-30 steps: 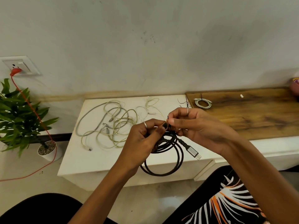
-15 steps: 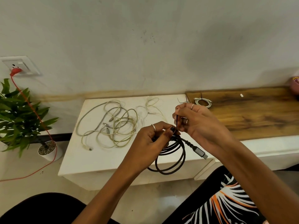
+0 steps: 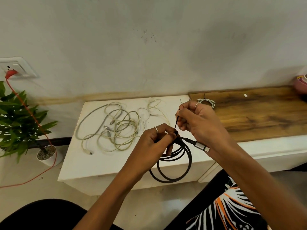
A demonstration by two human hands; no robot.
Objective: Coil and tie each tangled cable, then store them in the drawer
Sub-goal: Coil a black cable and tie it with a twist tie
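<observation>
Tabletop (image 3: 79,165) in white carries a loose tangle of pale cables (image 3: 113,128), while the wooden top (image 3: 259,118) beside it holds a small tied white coil (image 3: 206,102). Over the white tabletop's front edge, the left hand (image 3: 152,146) curls round the top of the coiled black cable (image 3: 172,166), its silver plug (image 3: 201,146) pointing right. Just above, the right hand (image 3: 199,120) pinches a thin black tie (image 3: 176,122) that runs down to the left thumb

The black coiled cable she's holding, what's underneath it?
Below the black coiled cable lie the front edge of the white table and floor. The left hand grips its top, hiding the bundled loops; the right hand pinches a thin black tie.
</observation>
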